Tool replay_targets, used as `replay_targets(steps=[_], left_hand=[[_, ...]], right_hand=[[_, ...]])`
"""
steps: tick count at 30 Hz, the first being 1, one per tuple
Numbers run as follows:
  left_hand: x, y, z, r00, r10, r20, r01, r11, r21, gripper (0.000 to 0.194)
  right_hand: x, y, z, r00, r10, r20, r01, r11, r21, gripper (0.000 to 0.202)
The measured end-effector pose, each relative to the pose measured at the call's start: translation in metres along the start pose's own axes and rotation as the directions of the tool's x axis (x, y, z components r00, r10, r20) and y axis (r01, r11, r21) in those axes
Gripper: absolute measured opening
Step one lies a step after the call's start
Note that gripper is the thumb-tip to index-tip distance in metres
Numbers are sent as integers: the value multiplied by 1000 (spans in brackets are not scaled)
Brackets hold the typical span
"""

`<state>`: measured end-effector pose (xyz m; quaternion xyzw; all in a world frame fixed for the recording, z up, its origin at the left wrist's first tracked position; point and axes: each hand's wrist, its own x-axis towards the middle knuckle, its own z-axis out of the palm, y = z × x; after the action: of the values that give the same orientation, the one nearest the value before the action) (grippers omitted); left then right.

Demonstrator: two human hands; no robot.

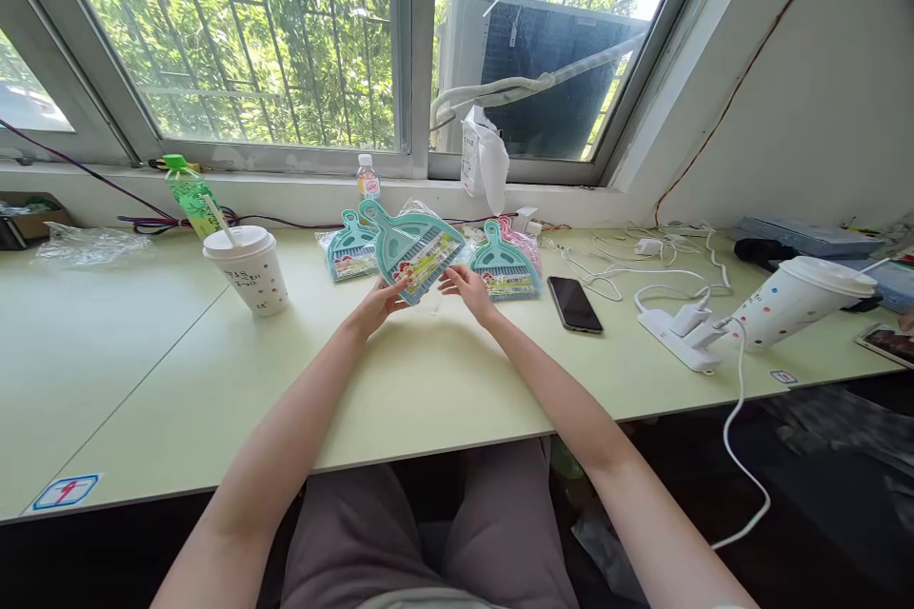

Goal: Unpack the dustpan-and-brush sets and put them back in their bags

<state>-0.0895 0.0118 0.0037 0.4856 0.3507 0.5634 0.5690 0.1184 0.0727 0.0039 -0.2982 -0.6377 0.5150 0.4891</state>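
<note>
Tilted above the middle of the table is a teal dustpan and brush set [412, 245] with a yellow label. My left hand [386, 304] is closed on its lower left edge. My right hand [466, 288] is at the set's lower right corner with its fingers drawn together; whether they pinch the wrapper is too small to tell. Behind and to the left lies another teal set [352, 250] in clear plastic. To the right lies a further teal set [504, 265], with a pink one [526, 243] partly hidden behind it.
A white cup [249, 271] and green bottle [191, 195] stand left. Rightward are a black phone [575, 305], a power strip [678, 339] with cables, and a tilted large cup [796, 304]. A small bottle [367, 179] stands by the window. Another person's hand shows at the right edge.
</note>
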Motion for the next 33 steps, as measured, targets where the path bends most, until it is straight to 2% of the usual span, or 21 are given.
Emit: replay_targets(steps=[3, 6, 9, 12, 18, 23, 25, 28, 31, 33], left_hand=[[-2, -1, -5, 995, -64, 82, 59, 996, 66, 56], [-4, -1, -7, 979, -141, 145, 123, 984, 127, 53], [-6, -3, -4, 966, -186, 181, 162, 977, 140, 53], [-6, -3, -2, 964, -197, 176, 172, 974, 147, 52], [-8, 2, 0, 965, -188, 184, 166, 977, 132, 54], [-4, -2, -3, 956, -213, 204, 197, 976, 95, 44], [-1, -4, -5, 955, -222, 199, 208, 974, 89, 47], [1, -5, -5, 958, -221, 183, 206, 974, 95, 52], [-1, -2, -2, 968, -205, 143, 192, 976, 99, 46], [-2, -1, 0, 968, -219, 120, 208, 973, 102, 40]], right_hand=[[2, 7, 3, 991, 83, -106, -60, 977, 206, 44], [2, 11, 1, 981, 101, -164, -69, 979, 192, 48], [0, 10, -2, 986, 72, -150, -48, 987, 156, 52], [-2, 5, -2, 994, 43, -105, -23, 984, 178, 58], [-5, 0, -1, 994, 86, -74, -70, 979, 191, 72], [-6, -1, -2, 976, 170, -136, -136, 964, 228, 72], [-6, -2, -3, 969, 190, -156, -148, 958, 246, 71], [-6, -3, -4, 974, 177, -141, -137, 957, 256, 70], [-6, -2, -5, 979, 167, -115, -138, 964, 227, 67], [-4, -1, -5, 972, 184, -145, -150, 965, 213, 68]])
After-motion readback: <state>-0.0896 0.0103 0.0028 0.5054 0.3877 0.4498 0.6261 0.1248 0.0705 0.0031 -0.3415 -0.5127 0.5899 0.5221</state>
